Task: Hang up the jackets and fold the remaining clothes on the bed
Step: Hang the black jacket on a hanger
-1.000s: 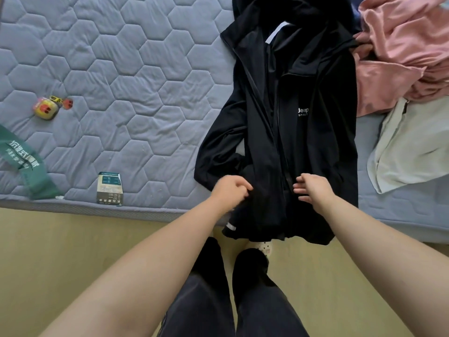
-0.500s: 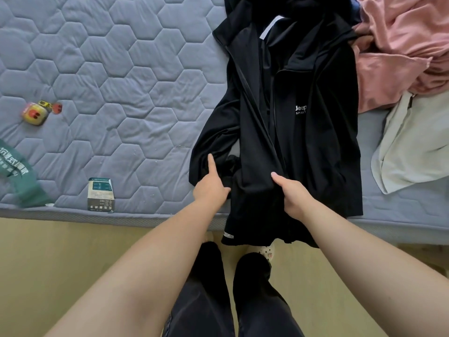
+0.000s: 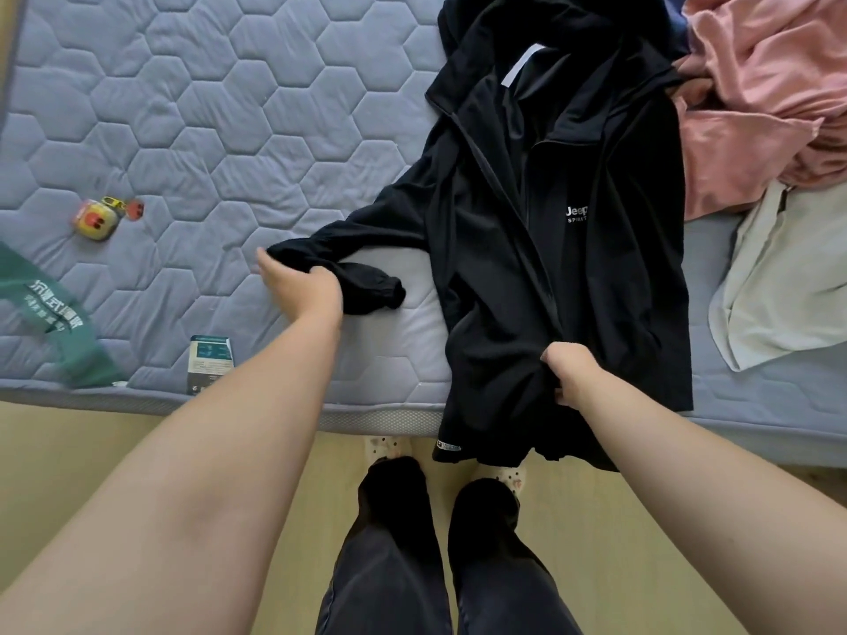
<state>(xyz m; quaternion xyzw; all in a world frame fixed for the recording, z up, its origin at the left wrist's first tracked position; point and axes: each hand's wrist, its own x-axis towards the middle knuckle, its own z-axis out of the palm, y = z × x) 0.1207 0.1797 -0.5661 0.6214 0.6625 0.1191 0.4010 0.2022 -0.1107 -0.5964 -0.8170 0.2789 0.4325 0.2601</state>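
Left of the right hand [image 3: 570, 373], which grips the black jacket [image 3: 596, 277] front, the left hand [image 3: 302, 291] has pulled the sleeve [image 3: 366, 286] clear, grasping it; likely straightening before hanging.

Surface: grey-blue hexagon-quilted mattress [image 3: 229, 130], filling the upper frame. Lying on it:

- black zip jacket with white chest lettering [image 3: 573, 277], centre right, hem overhanging the near edge
- crumpled pink garment [image 3: 756, 107], upper right
- cream garment [image 3: 788, 277] (partly out of frame), right edge
- green printed cloth strip [image 3: 50, 309], left edge
- small yellow-and-red toy [image 3: 96, 217], left
- small teal-and-white box [image 3: 210, 364], lower left
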